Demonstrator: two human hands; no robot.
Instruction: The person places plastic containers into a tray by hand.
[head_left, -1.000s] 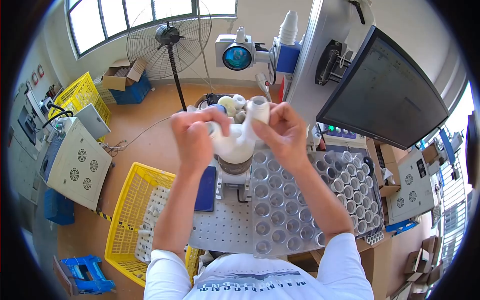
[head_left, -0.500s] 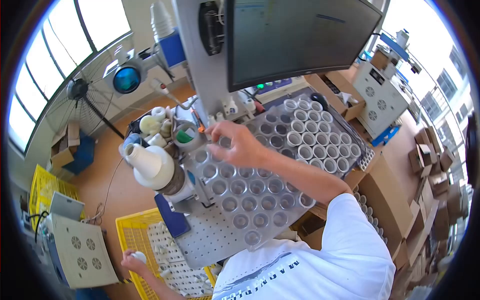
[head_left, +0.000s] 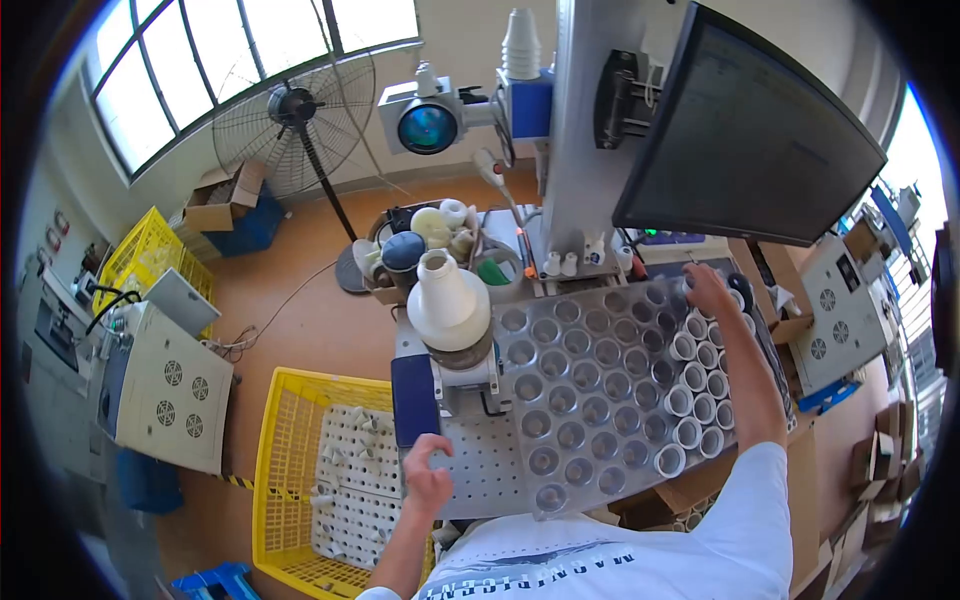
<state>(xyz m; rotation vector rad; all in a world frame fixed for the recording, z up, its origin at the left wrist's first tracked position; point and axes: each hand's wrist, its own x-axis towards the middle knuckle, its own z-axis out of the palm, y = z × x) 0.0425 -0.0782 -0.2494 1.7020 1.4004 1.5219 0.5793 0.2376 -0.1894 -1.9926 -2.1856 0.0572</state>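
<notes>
My right hand (head_left: 708, 289) reaches to the far end of the white cups (head_left: 692, 376), its fingers closed on a white cup at the back of the group. The cups stand in rows on the right part of a clear tray (head_left: 585, 382) with round pockets. My left hand (head_left: 428, 480) hovers near the front edge of the perforated metal plate (head_left: 482, 470), thumb and forefinger apart, with nothing visible between them. Beyond it, a white stepped cone-shaped piece (head_left: 447, 305) sits upright on a machine fixture, beside a dark blue pad (head_left: 414, 402).
A yellow basket (head_left: 270, 470) with small white parts on perforated boards stands at the left. A monitor (head_left: 750, 130) and metal column (head_left: 578, 140) rise behind the tray. A lens head (head_left: 428, 128) overhangs the cone piece. A floor fan (head_left: 293, 105) stands at the back.
My right hand has moved from over the tray's left side to the cups at the far right. My left hand has come from the yellow basket to the plate, without its white piece. The view has turned left.
</notes>
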